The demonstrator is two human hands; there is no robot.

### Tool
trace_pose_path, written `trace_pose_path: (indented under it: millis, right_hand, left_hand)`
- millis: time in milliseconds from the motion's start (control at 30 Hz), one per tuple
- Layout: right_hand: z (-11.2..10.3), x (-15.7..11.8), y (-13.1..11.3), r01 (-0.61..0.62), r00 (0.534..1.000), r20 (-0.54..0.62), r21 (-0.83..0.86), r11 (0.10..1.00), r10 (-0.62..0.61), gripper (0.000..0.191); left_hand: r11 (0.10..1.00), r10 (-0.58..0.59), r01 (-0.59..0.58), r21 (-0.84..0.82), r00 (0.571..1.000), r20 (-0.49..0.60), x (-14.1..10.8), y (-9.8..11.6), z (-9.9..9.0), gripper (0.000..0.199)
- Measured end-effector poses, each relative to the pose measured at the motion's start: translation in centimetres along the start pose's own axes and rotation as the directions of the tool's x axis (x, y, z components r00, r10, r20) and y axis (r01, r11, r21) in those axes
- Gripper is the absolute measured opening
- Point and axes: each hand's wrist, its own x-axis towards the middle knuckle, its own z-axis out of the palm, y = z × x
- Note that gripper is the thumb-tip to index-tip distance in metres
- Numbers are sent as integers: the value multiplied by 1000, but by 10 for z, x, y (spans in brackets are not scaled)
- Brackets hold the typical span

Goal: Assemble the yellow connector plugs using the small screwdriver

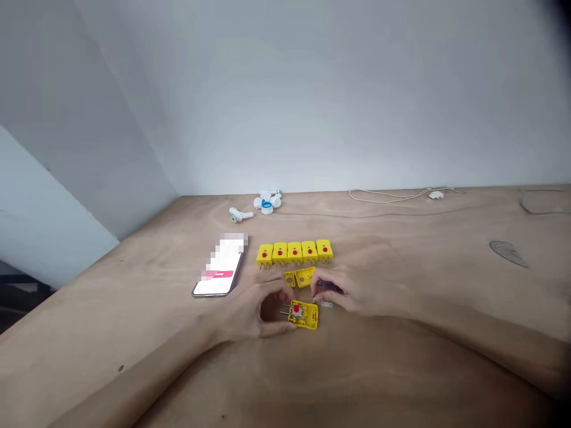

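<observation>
The left hand (252, 309) curves around the near side of an opened yellow two-pin connector (306, 316), its grip spread apart, with the thumb above and the fingers below; whether its fingertips (280, 328) actually touch the connector's edge is hard to make out. That connector lies flat on the plywood table (446, 238), showing a red dot, with two metal pins pointing left toward the hand; its small inner parts are too small to tell apart. The right hand (357, 291) has its grip pinched together on a small dark piece (329, 286), mostly hidden by the fingers, so its shape cannot be told. Just beside that hand lies a small pale metal clip (327, 304); a yellow cover half (304, 276) and a small yellow square piece (289, 279) sit between the hands and a row of five assembled yellow connectors (294, 253), each with a red dot, pins toward the person; any lettering on them is too small to read. To the left lies a smartphone (218, 276), its screen pixelated, with only a pink bar showing; farther back are white plastic pipe fittings (267, 203), one with a blue ring, and a thin white cord (392, 195).
</observation>
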Motion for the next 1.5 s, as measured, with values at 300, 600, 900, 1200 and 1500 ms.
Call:
trace_pose_path:
  millis: [300, 600, 900, 1200, 1500]
  right_hand:
    - [0, 1, 6, -32, 993, -113, -111, 993, 19, 19]
    - [-3, 0, 2, -56, 909, -398, 181, 982, 125, 32]
    - [4, 3, 7, 23, 691, -569, 634, 773, 446, 47]
    - [13, -2, -8, 130, 805, -469, 737, 663, 363, 34]
    - [20, -23, -7, 98, 827, -382, 820, 563, 412, 30]
  left_hand:
    - [992, -70, 72, 104, 997, -25, 2, 4, -2, 35]
    - [993, 85, -79, 84, 994, -71, -5, 6, -7, 7]
    - [996, 75, -73, 46, 996, -39, -3, 8, 0, 14]
    - [998, 61, -61, 0, 993, -103, -6, 7, 7, 11]
    - [980, 199, -196, 29, 970, -139, -5, 7, 9, 17]
